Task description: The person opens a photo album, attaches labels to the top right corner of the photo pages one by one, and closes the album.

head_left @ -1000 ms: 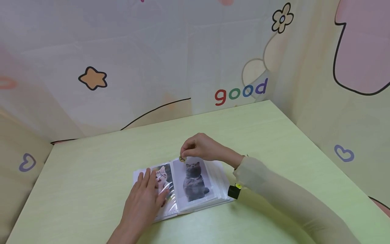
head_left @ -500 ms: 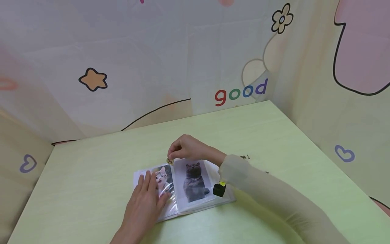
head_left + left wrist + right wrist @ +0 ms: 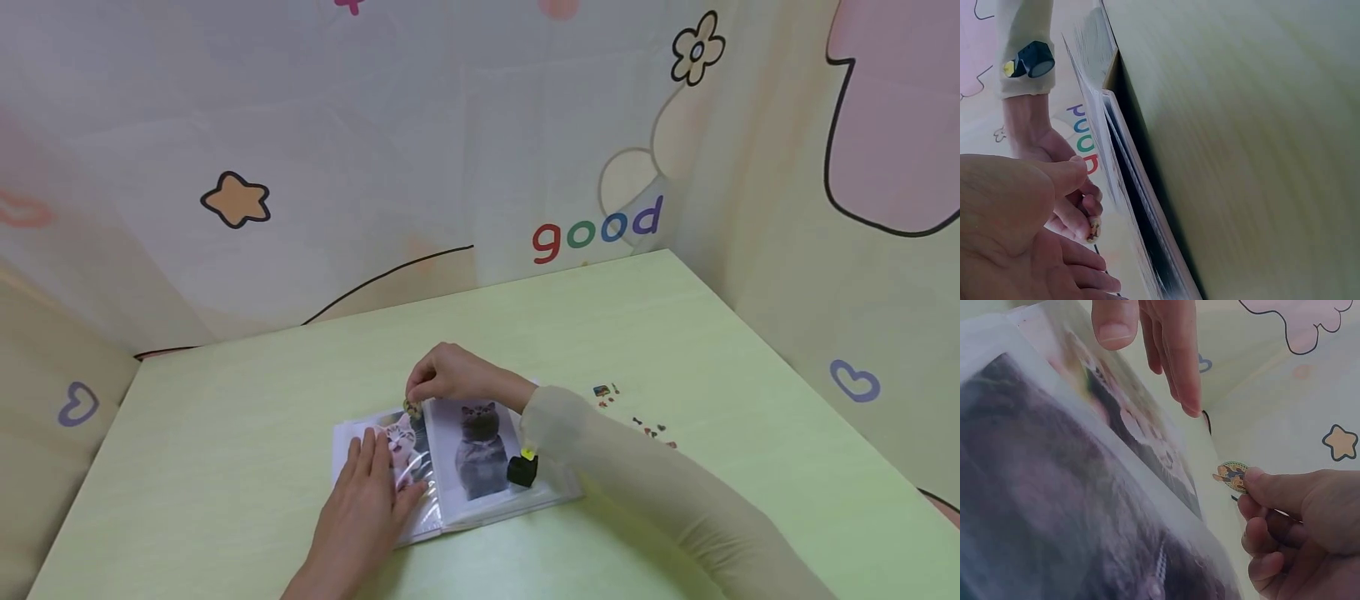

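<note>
An open photo album (image 3: 491,506) lies on the table, with a kitten photo (image 3: 402,440) on its left page and a photo of a grey cat (image 3: 480,457) on its right. My left hand (image 3: 360,500) rests on the left page, fingers extended, partly covering the kitten photo. Between thumb and forefinger my right hand (image 3: 453,372) pinches a small round sticker-like piece (image 3: 1233,477) with a patterned edge and figures on it. That piece is over the top of the left page near the spine; whether it touches the page I cannot tell.
Several tiny colourful pieces (image 3: 655,432) lie scattered on the green table (image 3: 225,400) right of the album, partly beside the right sleeve (image 3: 637,467). A printed curtain (image 3: 375,150) stands behind the table and along its sides.
My right hand has moved left with the round piece, from above the grey cat photo to the top of the kitten page. The left hand stays on the page. More scattered pieces show.
</note>
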`<control>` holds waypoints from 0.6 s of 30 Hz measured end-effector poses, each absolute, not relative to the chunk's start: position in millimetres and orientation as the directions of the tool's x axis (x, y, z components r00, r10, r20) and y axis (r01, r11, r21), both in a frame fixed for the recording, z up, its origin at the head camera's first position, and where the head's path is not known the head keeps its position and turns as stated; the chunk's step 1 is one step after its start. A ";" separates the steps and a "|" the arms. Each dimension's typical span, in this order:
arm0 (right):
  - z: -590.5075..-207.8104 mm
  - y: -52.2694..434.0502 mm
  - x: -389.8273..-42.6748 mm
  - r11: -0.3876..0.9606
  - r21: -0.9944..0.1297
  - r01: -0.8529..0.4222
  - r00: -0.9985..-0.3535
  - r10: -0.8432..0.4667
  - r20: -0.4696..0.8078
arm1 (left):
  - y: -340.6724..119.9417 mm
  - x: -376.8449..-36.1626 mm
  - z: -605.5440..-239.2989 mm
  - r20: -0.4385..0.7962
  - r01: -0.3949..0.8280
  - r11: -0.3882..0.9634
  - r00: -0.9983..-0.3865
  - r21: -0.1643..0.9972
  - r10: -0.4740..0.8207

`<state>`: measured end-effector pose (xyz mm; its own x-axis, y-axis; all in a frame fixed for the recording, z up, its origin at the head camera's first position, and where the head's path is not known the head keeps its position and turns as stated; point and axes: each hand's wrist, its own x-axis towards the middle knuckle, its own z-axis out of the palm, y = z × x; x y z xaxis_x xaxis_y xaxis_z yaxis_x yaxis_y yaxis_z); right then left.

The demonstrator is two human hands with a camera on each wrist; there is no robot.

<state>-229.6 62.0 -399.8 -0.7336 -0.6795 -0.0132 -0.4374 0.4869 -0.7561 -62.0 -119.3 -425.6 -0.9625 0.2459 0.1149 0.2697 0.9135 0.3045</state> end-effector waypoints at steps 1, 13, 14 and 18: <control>-400.4 61.5 -229.8 0.487 -0.757 -0.435 -0.733 -0.680 -0.016 | -119.2 -61.9 -425.6 0.117 0.273 0.915 -0.962 0.297 0.249; -411.1 58.0 -233.5 0.490 -0.764 -0.420 -0.726 -0.686 -0.041 | -119.1 -61.8 -424.8 0.105 0.271 0.917 -0.962 0.293 0.251; -412.1 57.6 -233.6 0.488 -0.762 -0.425 -0.722 -0.691 -0.039 | -119.1 -61.8 -424.9 0.102 0.269 0.918 -0.963 0.292 0.250; -415.8 55.4 -232.8 0.492 -0.738 -0.463 -0.707 -0.707 -0.028 | -118.2 -62.1 -424.7 0.084 0.252 0.921 -0.968 0.295 0.238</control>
<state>-232.8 55.4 -415.8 -0.7069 -0.7068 -0.0278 -0.4627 0.4918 -0.7376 -62.1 -118.2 -424.7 -0.9676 0.2382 0.0837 0.2524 0.9215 0.2952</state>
